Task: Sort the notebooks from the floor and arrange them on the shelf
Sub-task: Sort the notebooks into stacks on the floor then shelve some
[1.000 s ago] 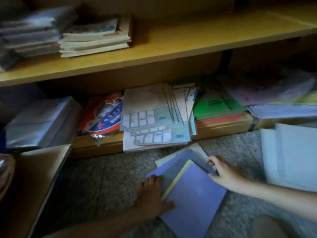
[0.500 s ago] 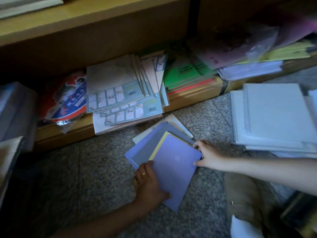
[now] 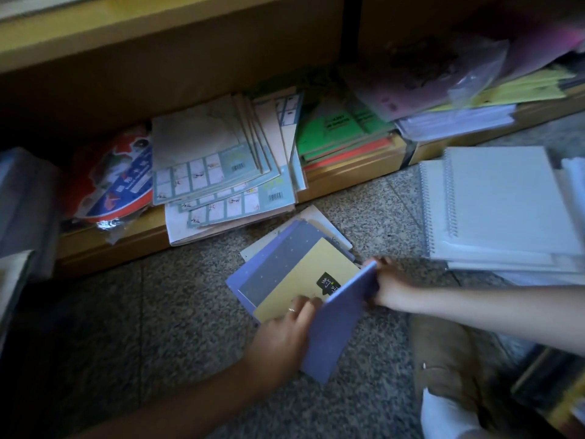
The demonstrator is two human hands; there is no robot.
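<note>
Purple notebook (image 3: 338,327) is leaning tilted over the yellow notebook (image 3: 304,277), my left hand (image 3: 285,335) and right hand (image 3: 391,288) gripping its edges.

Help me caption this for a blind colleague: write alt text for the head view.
The left hand and right hand hold a thin purple notebook tilted up off a small pile on the speckled stone floor, baring a yellow notebook beneath. Behind it, a low wooden shelf holds fanned booklets; white spiral notebooks lie stacked at the right.

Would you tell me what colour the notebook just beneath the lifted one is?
Yellow notebook, with a black label; head view.
</note>
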